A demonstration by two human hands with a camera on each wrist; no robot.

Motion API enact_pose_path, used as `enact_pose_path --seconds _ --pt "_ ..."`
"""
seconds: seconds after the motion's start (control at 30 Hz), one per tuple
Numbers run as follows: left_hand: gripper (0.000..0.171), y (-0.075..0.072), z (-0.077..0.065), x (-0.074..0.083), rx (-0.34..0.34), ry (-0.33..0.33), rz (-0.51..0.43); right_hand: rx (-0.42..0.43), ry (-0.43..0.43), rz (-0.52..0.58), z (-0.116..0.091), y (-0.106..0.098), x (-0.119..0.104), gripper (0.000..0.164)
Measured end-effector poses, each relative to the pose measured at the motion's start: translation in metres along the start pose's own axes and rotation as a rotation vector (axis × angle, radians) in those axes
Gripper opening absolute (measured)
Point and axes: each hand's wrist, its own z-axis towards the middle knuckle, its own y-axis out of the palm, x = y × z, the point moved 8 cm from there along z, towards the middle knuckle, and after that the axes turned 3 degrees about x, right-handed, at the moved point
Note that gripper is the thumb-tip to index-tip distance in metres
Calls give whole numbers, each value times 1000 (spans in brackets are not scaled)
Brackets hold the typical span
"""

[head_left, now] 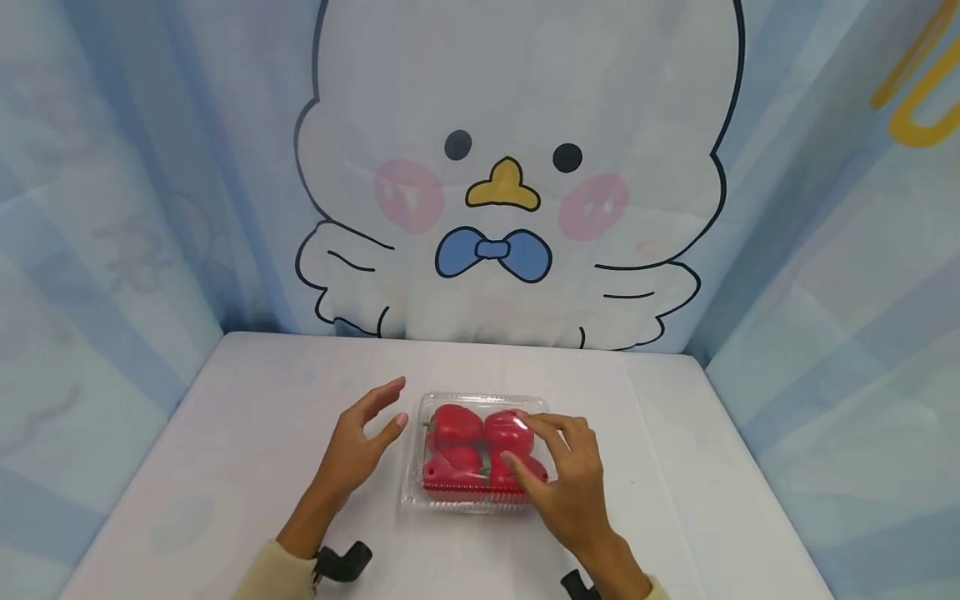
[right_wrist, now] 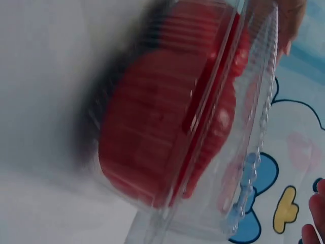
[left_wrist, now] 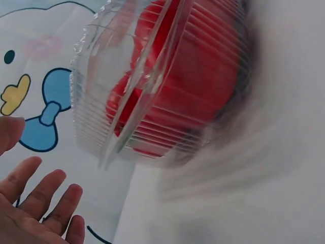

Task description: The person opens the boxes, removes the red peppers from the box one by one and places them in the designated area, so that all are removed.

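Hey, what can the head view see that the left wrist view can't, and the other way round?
Only the head view shows the sleeves, the black wrist mounts, the yellow print at upper right and a clear right hand.

Only the left wrist view gives a close, low look at the box from its side, and shows all four fingers of the left hand.

Both share the box, its red items, the left hand, the white table, and the drawing's beak and bow tie.
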Motion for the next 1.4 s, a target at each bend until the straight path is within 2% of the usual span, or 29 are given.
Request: enact_pose_path --seconds 0.13,0.37,0.57,0.7,0.87,0.97,1.1,1.27,1.4 --pt "58 9 -9 -19 -23 -47 -103 2 -9 66 -12 7 -13 54" --pt "57 21 -19 -40 -37 -73 -191 -13 -13 151 -31 19 -28 49" --pt "57 26 -23 -54 -55 -168 -298 -16 -22 166 -44 28 -31 51" --pt "57 28 -26 -59 -56 -179 -334 -27 -36 146 -52 33 -31 46" --pt "58 30 -28 -63 -63 -199 -331 -79 -5 87 -57 37 -30 35" --pt "58 31 -27 -64 -71 -213 -327 -76 -20 64 -58 38 -29 31" --pt "58 32 -27 -64 -85 -221 -338 -35 -72 25 -57 36 -29 32" --pt "58 34 -26 -63 -95 -228 -367 -49 -55 -77 -56 36 -24 34" --pt "59 34 -26 -63 -100 -231 -355 -60 -46 -105 -56 36 -21 33"
